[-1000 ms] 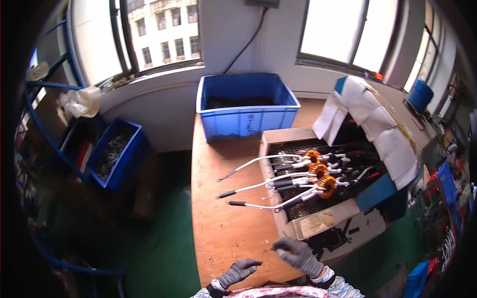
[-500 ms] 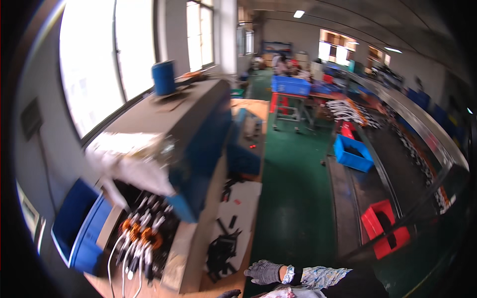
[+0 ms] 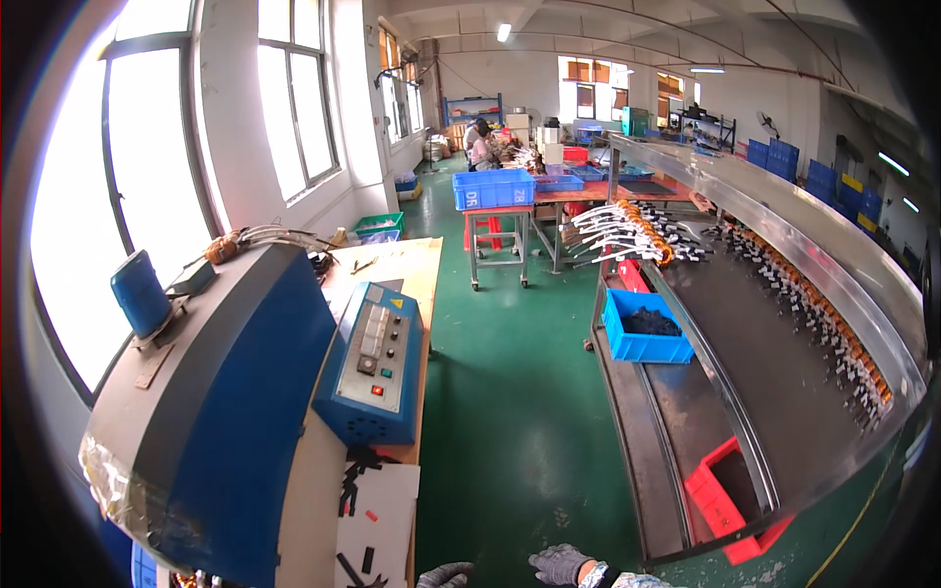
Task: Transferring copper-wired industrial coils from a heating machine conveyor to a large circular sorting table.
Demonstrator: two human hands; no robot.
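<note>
Both my hands are at the lower edge in grey knit gloves. My left hand (image 3: 446, 576) is cut off by the frame; its visible fingers lie loosely stretched, with nothing seen in them. To its right is my right hand (image 3: 562, 565), fingers loosely bent and apart, also with nothing visible in it. A patterned sleeve cover (image 3: 627, 581) shows behind its wrist. Nearest on the left is a white board (image 3: 390, 519) on a wooden bench, bearing black strips (image 3: 368, 560) and a small red piece (image 3: 371, 515). Neither hand touches them.
A blue-and-grey machine (image 3: 245, 392) and control box (image 3: 372, 367) stand left. Right is a metal-framed conveyor (image 3: 755, 323) carrying orange coils with white leads (image 3: 642, 230). Blue (image 3: 642, 348) and red bins (image 3: 720, 490) sit along its side. Between runs green floor (image 3: 500, 421). People (image 3: 480, 147) sit far back.
My view has swung toward the right and sharpened. The machine now sits further left, and the coils beside it are mostly out of frame. My right hand appears lower and further right.
</note>
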